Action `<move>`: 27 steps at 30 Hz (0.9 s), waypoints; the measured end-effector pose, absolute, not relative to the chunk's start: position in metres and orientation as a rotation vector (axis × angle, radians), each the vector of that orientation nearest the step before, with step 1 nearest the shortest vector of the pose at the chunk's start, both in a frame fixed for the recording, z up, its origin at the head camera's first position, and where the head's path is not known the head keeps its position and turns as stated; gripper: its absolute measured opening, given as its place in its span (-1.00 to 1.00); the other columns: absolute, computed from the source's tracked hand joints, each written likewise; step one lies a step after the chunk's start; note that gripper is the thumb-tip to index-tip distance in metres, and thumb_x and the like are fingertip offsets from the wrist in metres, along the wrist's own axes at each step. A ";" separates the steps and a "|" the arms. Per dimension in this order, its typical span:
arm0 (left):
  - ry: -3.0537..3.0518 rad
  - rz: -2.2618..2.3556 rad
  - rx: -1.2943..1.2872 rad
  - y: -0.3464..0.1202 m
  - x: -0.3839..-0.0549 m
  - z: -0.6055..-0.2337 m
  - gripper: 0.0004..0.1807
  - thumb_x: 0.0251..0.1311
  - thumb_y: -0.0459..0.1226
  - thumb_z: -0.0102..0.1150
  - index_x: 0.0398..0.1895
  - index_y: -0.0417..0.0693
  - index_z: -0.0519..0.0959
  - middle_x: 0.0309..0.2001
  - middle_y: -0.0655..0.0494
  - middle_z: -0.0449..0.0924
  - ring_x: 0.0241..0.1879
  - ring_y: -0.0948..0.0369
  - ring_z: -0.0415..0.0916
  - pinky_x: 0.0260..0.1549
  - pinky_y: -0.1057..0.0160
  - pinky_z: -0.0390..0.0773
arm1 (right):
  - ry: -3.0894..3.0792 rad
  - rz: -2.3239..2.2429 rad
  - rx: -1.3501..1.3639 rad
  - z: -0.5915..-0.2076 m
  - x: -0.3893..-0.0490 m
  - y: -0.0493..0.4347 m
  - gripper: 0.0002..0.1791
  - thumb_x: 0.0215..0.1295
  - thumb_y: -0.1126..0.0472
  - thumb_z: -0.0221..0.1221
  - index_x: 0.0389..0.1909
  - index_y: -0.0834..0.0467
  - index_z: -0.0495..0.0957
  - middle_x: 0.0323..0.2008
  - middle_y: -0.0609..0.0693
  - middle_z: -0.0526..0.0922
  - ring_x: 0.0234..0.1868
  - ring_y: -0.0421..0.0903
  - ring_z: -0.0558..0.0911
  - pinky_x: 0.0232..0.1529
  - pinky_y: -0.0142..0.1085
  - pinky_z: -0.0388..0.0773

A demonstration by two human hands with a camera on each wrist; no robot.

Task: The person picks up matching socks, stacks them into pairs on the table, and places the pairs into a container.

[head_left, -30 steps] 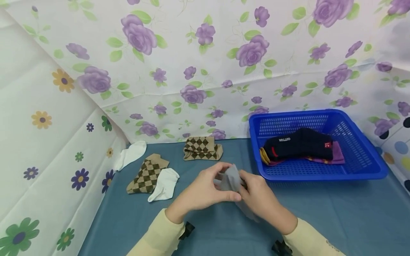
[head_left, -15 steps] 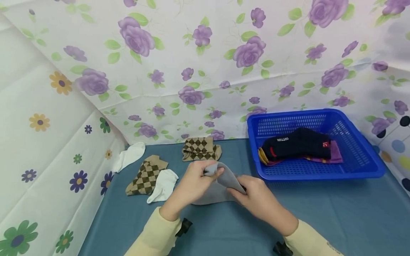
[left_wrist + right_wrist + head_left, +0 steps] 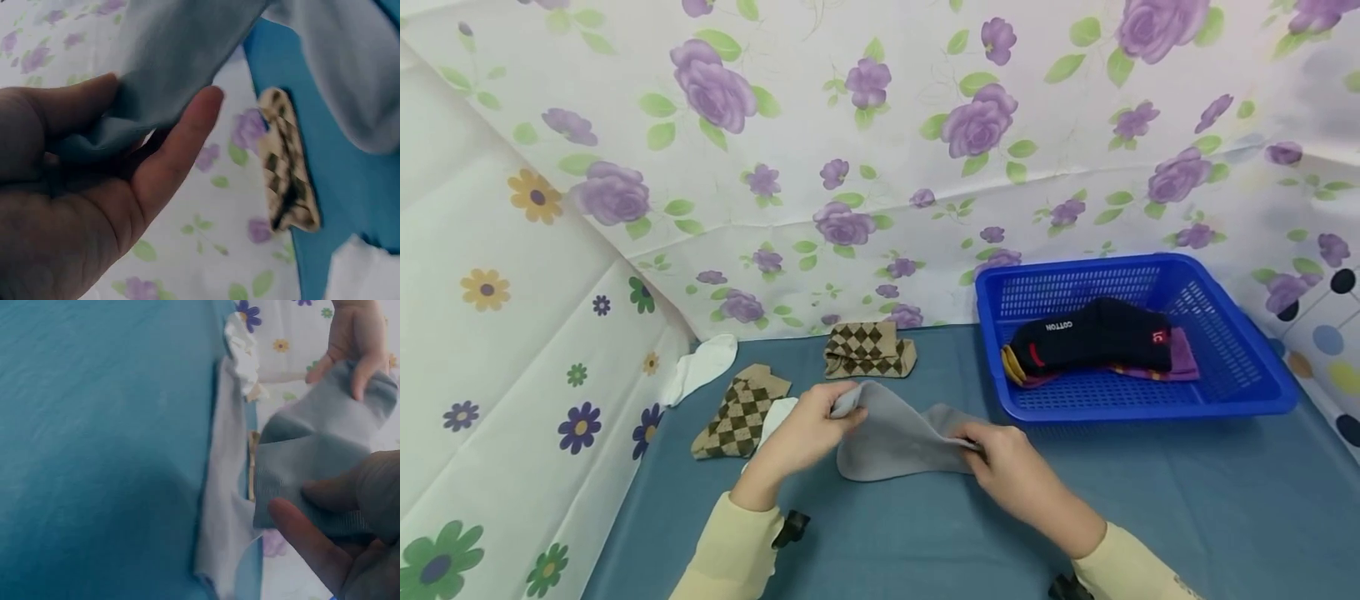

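A grey sock (image 3: 891, 417) is stretched between my two hands. My left hand (image 3: 808, 425) pinches one end between thumb and fingers, and in the left wrist view the fabric (image 3: 169, 62) runs up from that grip. My right hand (image 3: 1018, 475) pinches the ribbed cuff, seen close in the right wrist view beside the sock (image 3: 325, 425). A second grey sock (image 3: 222, 475) lies on the blue table below the held one. In the head view the two grey socks overlap, so their border is hard to tell.
A blue basket (image 3: 1120, 412) at right holds black socks (image 3: 1090, 337) and purple ones (image 3: 1183, 354). A folded brown checked sock (image 3: 868, 350) lies at the back. Another checked sock (image 3: 741, 412) and white socks (image 3: 703, 367) lie at left, one partly behind my left hand.
The grey sock was bunched between both hands; now it is drawn out lengthwise. My left hand has moved left with its end, covering part of a white sock. The right hand has shifted slightly.
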State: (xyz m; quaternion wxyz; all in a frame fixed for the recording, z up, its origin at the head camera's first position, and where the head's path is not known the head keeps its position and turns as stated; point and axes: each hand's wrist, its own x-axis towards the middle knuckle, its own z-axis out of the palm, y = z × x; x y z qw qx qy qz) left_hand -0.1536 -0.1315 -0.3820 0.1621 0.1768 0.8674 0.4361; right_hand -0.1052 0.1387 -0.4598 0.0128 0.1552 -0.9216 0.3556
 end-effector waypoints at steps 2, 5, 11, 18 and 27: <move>2.510 1.173 0.542 -0.138 -0.154 -0.392 -0.94 0.29 -0.30 0.07 -0.30 0.02 0.55 -0.47 0.07 0.38 -0.55 0.23 0.27 -0.55 0.29 0.34 | -2.854 1.076 0.475 -0.464 -0.104 0.140 -0.64 0.14 0.41 0.20 -0.23 -0.16 0.61 -0.26 -0.23 0.68 -0.27 -0.35 0.64 -0.37 -0.50 0.54; 2.570 1.151 0.573 -0.144 -0.152 -0.401 -0.80 0.21 -0.38 0.13 -0.32 0.16 0.63 -0.38 0.20 0.56 -0.47 0.28 0.40 -0.48 0.30 0.40 | -2.790 1.044 0.511 -0.469 -0.102 0.144 -0.54 0.03 0.53 0.17 -0.20 -0.09 0.65 -0.18 -0.19 0.68 -0.14 -0.28 0.65 -0.25 -0.42 0.59; 2.586 1.238 0.630 -0.152 -0.143 -0.421 -0.34 -0.12 -0.73 -0.06 -0.35 0.27 0.69 -0.13 0.22 0.65 -0.03 0.24 0.56 -0.21 0.28 0.51 | -2.603 0.933 0.687 -0.480 -0.092 0.161 -0.55 -0.05 0.52 0.19 -0.16 0.03 0.66 -0.07 -0.06 0.65 0.01 -0.16 0.61 -0.07 -0.25 0.60; 2.605 1.125 0.727 -0.155 -0.124 -0.449 -0.29 -0.29 -0.74 -0.11 -0.41 0.30 0.68 -0.11 0.17 0.63 0.02 0.24 0.53 -0.21 0.33 0.53 | -2.659 0.710 0.888 -0.493 -0.080 0.176 -0.66 -0.01 0.20 0.35 -0.13 0.07 0.67 -0.03 -0.04 0.63 0.10 -0.08 0.56 0.00 -0.20 0.56; 2.613 0.926 0.693 -0.152 -0.110 -0.463 -0.44 0.00 -0.68 -0.08 -0.31 0.20 0.64 -0.16 0.24 0.61 -0.03 0.25 0.55 -0.02 0.26 0.54 | -2.787 0.719 0.958 -0.505 -0.075 0.179 -0.66 0.16 -0.23 0.18 -0.21 -0.12 0.68 -0.06 -0.18 0.64 0.05 -0.24 0.57 -0.05 -0.26 0.59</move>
